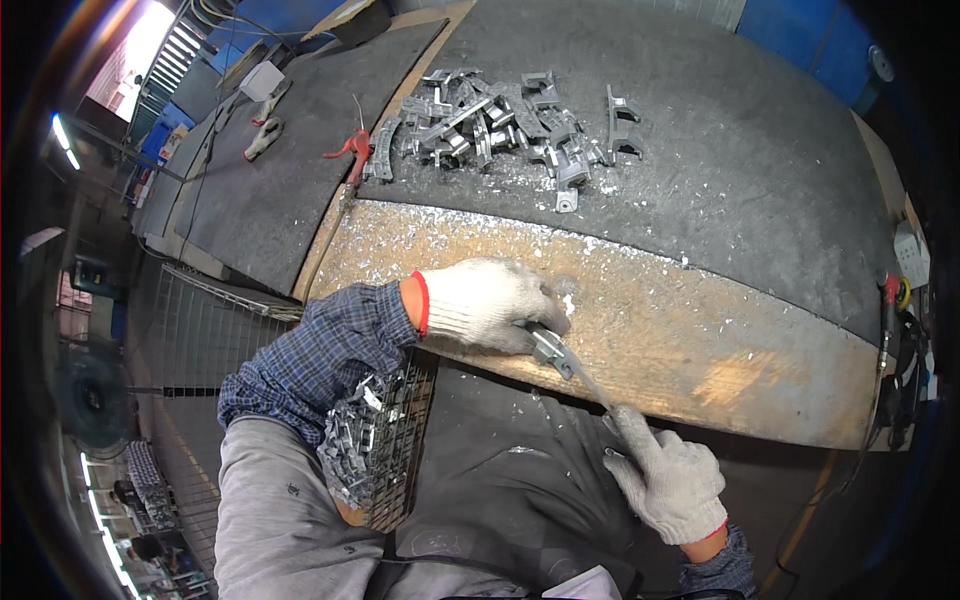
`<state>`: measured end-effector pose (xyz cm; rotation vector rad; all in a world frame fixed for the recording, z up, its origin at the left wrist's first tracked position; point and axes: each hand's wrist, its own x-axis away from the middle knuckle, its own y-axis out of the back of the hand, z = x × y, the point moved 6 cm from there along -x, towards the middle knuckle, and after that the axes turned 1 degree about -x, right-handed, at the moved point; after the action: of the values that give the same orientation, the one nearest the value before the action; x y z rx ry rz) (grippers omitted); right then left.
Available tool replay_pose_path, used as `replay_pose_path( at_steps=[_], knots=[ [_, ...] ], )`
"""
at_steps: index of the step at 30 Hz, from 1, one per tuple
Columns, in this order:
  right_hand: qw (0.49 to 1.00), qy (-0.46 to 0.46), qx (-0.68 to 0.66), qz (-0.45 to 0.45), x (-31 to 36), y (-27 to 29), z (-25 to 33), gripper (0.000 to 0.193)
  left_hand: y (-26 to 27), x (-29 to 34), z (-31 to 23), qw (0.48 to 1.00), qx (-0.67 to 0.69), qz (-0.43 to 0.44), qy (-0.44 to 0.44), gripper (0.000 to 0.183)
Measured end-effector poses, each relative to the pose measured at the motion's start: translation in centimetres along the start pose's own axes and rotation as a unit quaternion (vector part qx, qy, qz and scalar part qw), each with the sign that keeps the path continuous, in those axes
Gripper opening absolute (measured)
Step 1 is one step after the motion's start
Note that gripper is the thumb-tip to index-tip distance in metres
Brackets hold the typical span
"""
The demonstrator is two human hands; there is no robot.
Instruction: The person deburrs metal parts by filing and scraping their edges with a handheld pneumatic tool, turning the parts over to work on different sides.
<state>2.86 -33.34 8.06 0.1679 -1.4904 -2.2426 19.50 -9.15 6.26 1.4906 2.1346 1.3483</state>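
Note:
A white knit glove with a red cuff covers my left hand (490, 300), which rests on the table's wooden front strip (740, 365). Its fingers are closed round a small grey metal casting (554, 354) that pokes out past the table's edge. My right hand (672, 482), gloved the same way, grips a thin flat file (586, 380) with the forefinger stretched along it. The file's far end lies against the casting. Its handle is mostly hidden in the glove.
Behind lies a pile of similar castings (485, 125) on the black mat (750, 180), with one casting (622, 122) apart. A red air gun (354, 150) is left of the pile. Beside my left thigh, a wire basket (408, 430) holds several castings. Metal chips litter the wood.

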Motion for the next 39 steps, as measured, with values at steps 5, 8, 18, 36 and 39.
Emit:
replay_pose_path(
  at_steps=[5, 8, 18, 36, 39],
  knots=[
    [0.997, 0.011, 0.057, 0.045, -1.4, -0.7, 0.0, 0.056, 0.2, -0.2, -0.3, 1.0, -0.016, 0.007, -0.015, 0.045],
    [0.995, 0.015, 0.08, 0.057, -2.1, -1.0, -0.1, 0.057, -0.3, -0.2, 0.4, 0.999, -0.03, -0.003, -0.031, 0.044],
    [0.995, 0.014, 0.083, 0.056, -2.4, -1.0, 0.0, 0.056, 0.3, -0.1, 0.3, 0.997, -0.005, -0.041, -0.058, 0.046],
    [0.996, 0.015, 0.054, 0.067, -2.8, -1.5, 0.0, 0.058, 0.2, 0.4, 0.1, 0.996, -0.008, -0.059, -0.071, 0.046],
    [0.997, 0.025, 0.056, 0.044, -3.2, -1.7, 0.1, 0.057, 0.3, 0.3, -0.2, 0.996, -0.021, -0.048, -0.067, 0.048]
  ],
)
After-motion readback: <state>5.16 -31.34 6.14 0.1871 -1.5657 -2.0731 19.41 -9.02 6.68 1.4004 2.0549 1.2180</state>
